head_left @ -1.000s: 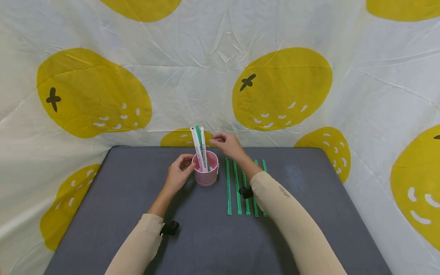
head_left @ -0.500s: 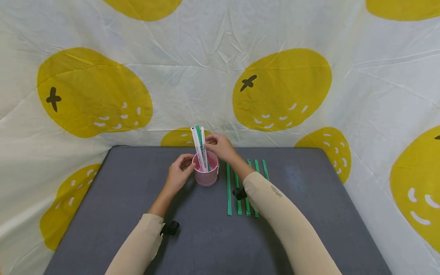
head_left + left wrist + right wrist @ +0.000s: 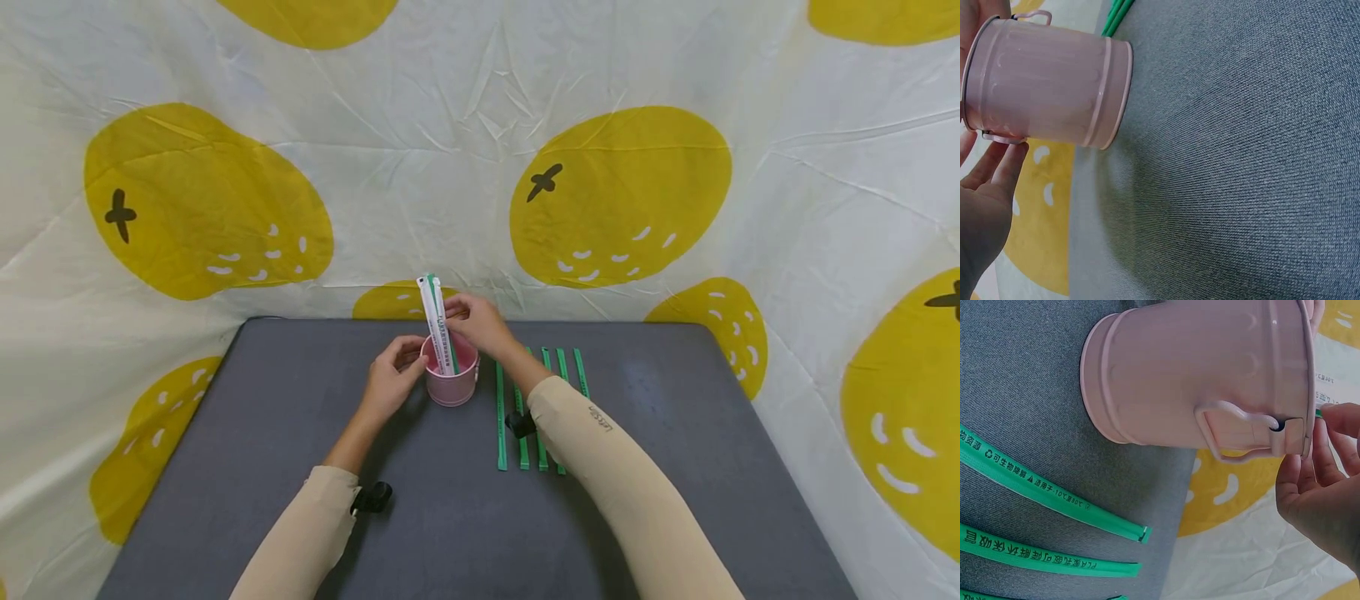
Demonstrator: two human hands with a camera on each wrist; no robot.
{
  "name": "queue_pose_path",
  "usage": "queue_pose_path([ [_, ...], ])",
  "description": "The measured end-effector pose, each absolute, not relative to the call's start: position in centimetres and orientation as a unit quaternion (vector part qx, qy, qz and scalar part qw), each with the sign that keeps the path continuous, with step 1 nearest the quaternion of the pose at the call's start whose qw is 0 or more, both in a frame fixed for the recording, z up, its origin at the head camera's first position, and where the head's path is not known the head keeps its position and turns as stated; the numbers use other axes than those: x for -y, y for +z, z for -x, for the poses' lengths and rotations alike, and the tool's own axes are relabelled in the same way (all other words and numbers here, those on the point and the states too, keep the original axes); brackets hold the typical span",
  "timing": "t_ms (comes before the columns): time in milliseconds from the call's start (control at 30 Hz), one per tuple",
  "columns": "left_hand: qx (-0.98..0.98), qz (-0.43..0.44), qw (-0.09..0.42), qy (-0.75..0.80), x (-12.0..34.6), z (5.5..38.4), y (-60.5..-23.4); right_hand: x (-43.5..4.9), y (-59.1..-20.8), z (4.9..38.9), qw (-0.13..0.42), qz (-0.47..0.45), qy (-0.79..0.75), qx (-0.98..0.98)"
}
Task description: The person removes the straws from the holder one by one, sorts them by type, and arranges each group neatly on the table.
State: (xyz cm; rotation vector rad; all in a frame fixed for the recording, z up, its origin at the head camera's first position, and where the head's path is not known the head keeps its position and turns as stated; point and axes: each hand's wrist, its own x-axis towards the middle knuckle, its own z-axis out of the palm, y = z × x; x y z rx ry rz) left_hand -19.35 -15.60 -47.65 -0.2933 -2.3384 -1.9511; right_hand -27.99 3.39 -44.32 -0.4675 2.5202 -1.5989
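A small pink metal bucket (image 3: 451,389) stands on the table. Several paper-wrapped drinking straws (image 3: 432,312), white and green, lean together out of it. My left hand (image 3: 389,377) holds the bucket's left side; in the left wrist view its fingertips (image 3: 1013,156) touch the small side handle (image 3: 1004,137). At the far right of the rim, my right hand (image 3: 483,323) pinches the straws between thumb and fingers. In the right wrist view a sliver of green shows beside the thumb (image 3: 1342,419). Just how many straws it grips is hidden.
Green-wrapped straws (image 3: 501,417) lie in a row right of the bucket, partly under my right forearm. The dark grey table (image 3: 300,400) ends at a back edge just behind the bucket. A white cloth with yellow fruit (image 3: 615,200) hangs beyond.
My right hand has come left and down from beside the bucket to the straws. The straws' tops have drawn closer together. My left hand has stayed at the bucket.
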Motion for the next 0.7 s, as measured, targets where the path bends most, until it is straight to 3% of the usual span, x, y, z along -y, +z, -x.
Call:
queue_pose_path([
  [700, 0.765, 0.096, 0.039, -0.635, 15.76, 19.22, -47.49, -3.2, -44.02, 27.5, 0.053, 0.131, -0.506, -0.85],
])
